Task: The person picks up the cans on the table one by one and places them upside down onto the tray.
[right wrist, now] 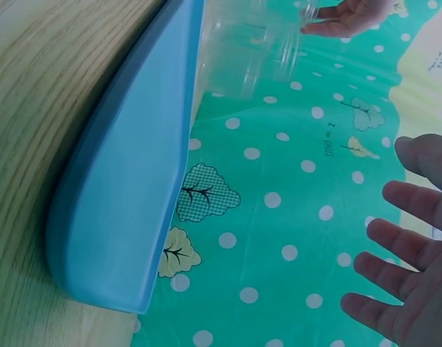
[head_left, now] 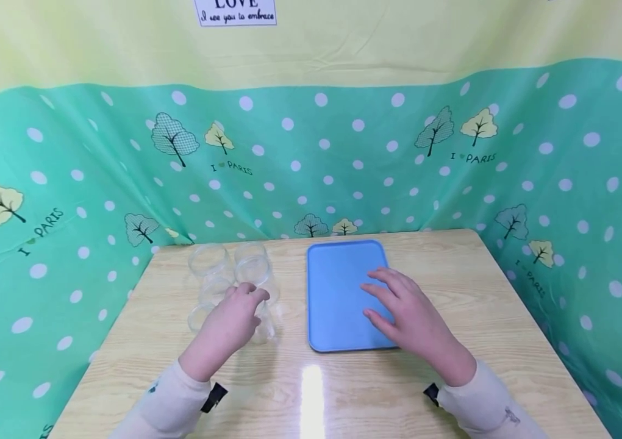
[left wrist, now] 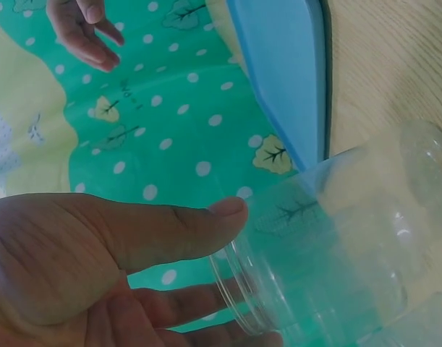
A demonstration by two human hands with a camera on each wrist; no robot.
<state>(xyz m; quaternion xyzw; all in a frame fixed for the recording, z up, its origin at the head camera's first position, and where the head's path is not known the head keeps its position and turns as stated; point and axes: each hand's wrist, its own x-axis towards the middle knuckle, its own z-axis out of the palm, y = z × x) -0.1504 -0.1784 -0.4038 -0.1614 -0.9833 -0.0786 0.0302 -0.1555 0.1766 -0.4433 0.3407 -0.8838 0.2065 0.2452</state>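
Note:
Several clear, wide-mouthed jars stand grouped on the left of the table, one of them a jar (head_left: 264, 332) under my left hand (head_left: 230, 322). In the left wrist view, the thumb and fingers lie on either side of the mouth of this clear jar (left wrist: 329, 246), gripping it at the threaded rim. My right hand (head_left: 412, 311) hovers above the right side of a blue tray (head_left: 335, 292), its fingers spread and holding nothing. From the right wrist the tray (right wrist: 134, 181) shows a raised edge. The left hand hides part of the jar group.
The wooden table (head_left: 267, 390) carries the jars on the left and the tray near the middle. A green and yellow patterned curtain (head_left: 311, 146) hangs behind the table and along both sides. Other jars (head_left: 209, 262) stand close beside and behind the gripped one.

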